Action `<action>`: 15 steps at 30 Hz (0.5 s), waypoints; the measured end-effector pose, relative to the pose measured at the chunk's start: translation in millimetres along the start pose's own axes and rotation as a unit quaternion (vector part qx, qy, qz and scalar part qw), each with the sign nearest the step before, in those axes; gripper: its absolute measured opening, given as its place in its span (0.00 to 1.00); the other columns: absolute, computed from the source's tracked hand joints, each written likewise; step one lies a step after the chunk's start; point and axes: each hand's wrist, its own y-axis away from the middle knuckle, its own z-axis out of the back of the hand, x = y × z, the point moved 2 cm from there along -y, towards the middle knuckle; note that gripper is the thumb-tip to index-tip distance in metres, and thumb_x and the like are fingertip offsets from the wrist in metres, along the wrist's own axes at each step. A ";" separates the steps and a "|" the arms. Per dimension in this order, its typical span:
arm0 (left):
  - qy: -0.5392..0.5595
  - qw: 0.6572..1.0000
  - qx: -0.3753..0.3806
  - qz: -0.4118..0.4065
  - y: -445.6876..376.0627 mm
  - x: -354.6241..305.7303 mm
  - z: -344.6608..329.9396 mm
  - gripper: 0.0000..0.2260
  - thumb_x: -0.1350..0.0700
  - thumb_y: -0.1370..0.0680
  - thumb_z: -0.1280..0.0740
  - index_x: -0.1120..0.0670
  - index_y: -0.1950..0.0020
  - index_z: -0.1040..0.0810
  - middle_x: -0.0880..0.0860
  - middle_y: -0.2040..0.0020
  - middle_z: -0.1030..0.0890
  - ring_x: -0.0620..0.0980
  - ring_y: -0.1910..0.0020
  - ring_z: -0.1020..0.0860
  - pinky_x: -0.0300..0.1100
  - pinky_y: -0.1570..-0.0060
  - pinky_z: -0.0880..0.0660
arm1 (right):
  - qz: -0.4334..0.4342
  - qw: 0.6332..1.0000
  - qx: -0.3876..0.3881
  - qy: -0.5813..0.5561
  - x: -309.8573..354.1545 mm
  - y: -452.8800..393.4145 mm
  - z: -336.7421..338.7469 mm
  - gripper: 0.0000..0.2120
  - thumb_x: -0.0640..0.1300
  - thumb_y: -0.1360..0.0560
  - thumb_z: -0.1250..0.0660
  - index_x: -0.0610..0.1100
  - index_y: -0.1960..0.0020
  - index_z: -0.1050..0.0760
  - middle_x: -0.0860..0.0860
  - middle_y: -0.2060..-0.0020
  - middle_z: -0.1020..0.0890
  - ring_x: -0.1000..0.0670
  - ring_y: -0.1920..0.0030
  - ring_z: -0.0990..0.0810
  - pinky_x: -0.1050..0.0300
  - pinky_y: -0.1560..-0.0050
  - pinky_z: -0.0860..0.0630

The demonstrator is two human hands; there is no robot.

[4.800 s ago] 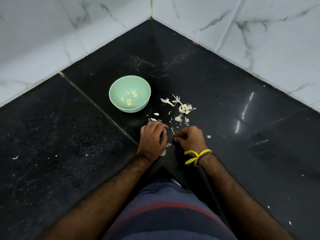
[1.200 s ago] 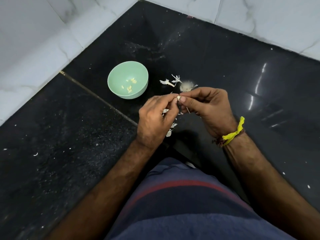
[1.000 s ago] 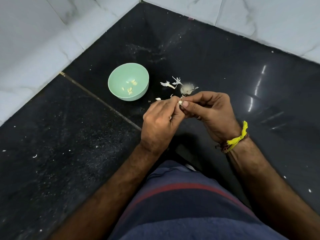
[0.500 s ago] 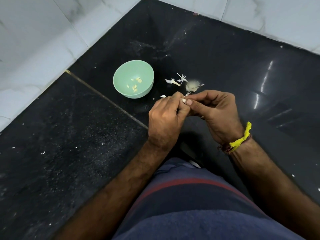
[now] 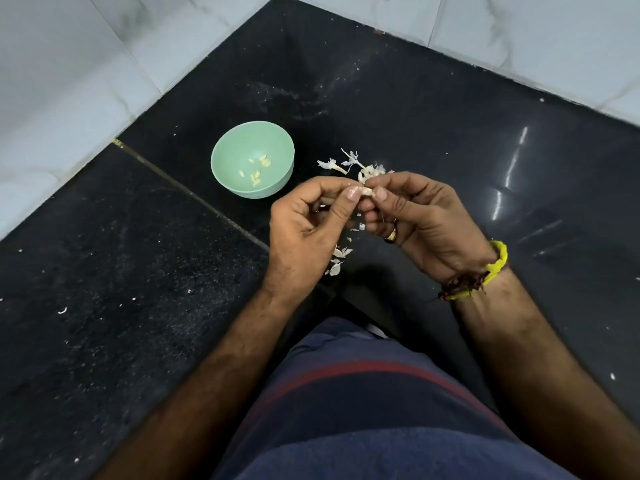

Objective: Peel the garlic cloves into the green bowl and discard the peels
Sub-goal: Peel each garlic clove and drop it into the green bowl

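Garlic clove (image 5: 367, 191) half-hidden between hands (image 5: 363, 216).

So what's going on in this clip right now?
A person is peeling garlic over a black counter. The left hand and right hand both pinch one small garlic clove between thumbs and fingertips, held above the surface. The green bowl beside them holds a few peeled cloves. Loose peels lie scattered on the counter beyond and beneath the hands, not yet discarded.
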 end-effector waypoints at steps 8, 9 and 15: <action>0.015 0.995 -0.069 0.073 3.5 20.1 -1.2 0.04 0.59 0.19 0.31 0.54 0.53 0.17 0.50 0.61 0.16 0.48 0.61 0.20 0.47 0.58 0.20 | 0.130 0.973 -0.053 0.180 -12.9 -4.0 -0.5 0.07 0.36 0.28 0.28 0.36 0.50 0.18 0.43 0.57 0.15 0.47 0.57 0.17 0.56 0.53 0.20; 0.014 0.994 -0.070 0.077 3.5 21.7 -1.2 0.05 0.58 0.19 0.31 0.55 0.53 0.18 0.49 0.61 0.17 0.46 0.61 0.20 0.46 0.58 0.20 | 0.150 0.965 -0.061 0.208 -14.1 -4.5 -1.3 0.07 0.35 0.29 0.27 0.36 0.50 0.18 0.43 0.56 0.15 0.46 0.55 0.17 0.55 0.51 0.19; 0.018 0.994 -0.050 0.092 5.1 26.4 -3.7 0.06 0.61 0.17 0.34 0.62 0.50 0.20 0.51 0.61 0.18 0.45 0.61 0.21 0.38 0.61 0.22 | 0.193 0.948 -0.072 0.242 -18.1 -7.1 -4.5 0.06 0.32 0.28 0.27 0.40 0.53 0.18 0.50 0.59 0.14 0.52 0.56 0.16 0.59 0.52 0.21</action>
